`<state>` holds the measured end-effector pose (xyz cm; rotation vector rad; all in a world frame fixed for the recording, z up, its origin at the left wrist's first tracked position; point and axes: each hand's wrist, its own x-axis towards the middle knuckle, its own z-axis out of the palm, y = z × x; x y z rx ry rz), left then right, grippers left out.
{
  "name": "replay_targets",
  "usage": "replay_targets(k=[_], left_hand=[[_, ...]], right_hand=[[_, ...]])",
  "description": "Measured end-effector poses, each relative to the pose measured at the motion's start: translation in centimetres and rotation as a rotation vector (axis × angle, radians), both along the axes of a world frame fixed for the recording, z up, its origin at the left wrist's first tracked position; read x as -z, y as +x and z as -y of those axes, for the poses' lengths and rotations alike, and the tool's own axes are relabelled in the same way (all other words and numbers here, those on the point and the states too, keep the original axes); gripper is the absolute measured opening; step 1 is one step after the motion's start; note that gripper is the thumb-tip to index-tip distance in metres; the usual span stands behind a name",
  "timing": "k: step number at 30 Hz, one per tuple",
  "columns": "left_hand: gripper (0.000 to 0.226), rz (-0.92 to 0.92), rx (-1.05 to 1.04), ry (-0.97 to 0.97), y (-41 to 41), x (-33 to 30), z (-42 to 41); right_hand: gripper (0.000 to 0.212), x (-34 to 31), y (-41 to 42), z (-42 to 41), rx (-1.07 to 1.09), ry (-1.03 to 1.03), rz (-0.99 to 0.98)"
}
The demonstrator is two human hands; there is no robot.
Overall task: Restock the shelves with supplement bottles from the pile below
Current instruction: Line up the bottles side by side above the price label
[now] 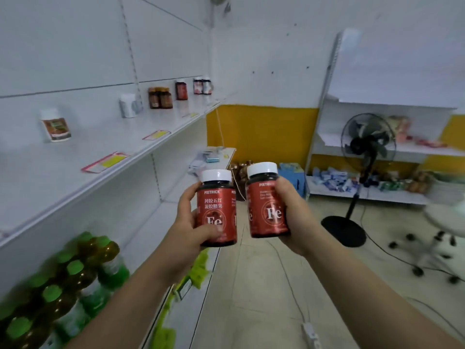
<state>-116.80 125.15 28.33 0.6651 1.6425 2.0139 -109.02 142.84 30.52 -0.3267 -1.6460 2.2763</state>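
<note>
The left hand (187,222) wraps its fingers and thumb round a dark, white-capped supplement bottle with a red "Fe" label (217,210), and the right hand (292,212) grips a second matching red-labelled bottle (267,201) just beside it, the two bottles upright and slightly apart. Up and left of the left hand, the long white metal shelf (130,137) has wide bare stretches between its few bottles, its front edge running away towards the far wall. Below the left forearm lies a pile of green-capped amber bottles (63,280); right of the right hand is open tiled floor (264,285).

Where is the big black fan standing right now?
In the head view the black fan stands on the floor at the right, in front of the white shelves by the yellow wall, with a rolling stool to its right.
</note>
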Motion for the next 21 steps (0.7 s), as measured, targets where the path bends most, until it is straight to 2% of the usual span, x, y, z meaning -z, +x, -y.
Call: replay_targets(k=[3, 7, 10, 16, 21], left_hand=[[0.091, -0.037, 0.043, 0.004, -4.0, -0.1, -5.2], [0.086, -0.052, 0.059, 0.028, -9.8, 0.0, -13.1], [0.090, -0.025, 0.046, 0.081, -14.3, -0.5, -19.1], [0.102, -0.054, -0.019, 0.085, -24.3, -2.7, -27.3], [0.088, -0.097, -0.038, 0.096, -33.9, -3.7, -32.1]], right_hand=[[0.050, -0.2, -3.5, -4.6, 0.068, 0.130, -0.045], [0.025, -0.7, -9.4, -12.5, 0.137, 0.244, -0.056], [0.017, -1.9, -14.3, -18.3, 0.135, 0.325, -0.063], [0.037, -4.8, -25.7, -26.7, 0.077, 0.299, -0.071], [0.034, -5.3, -36.6, -31.3, 0.023, 0.289, -0.063]])
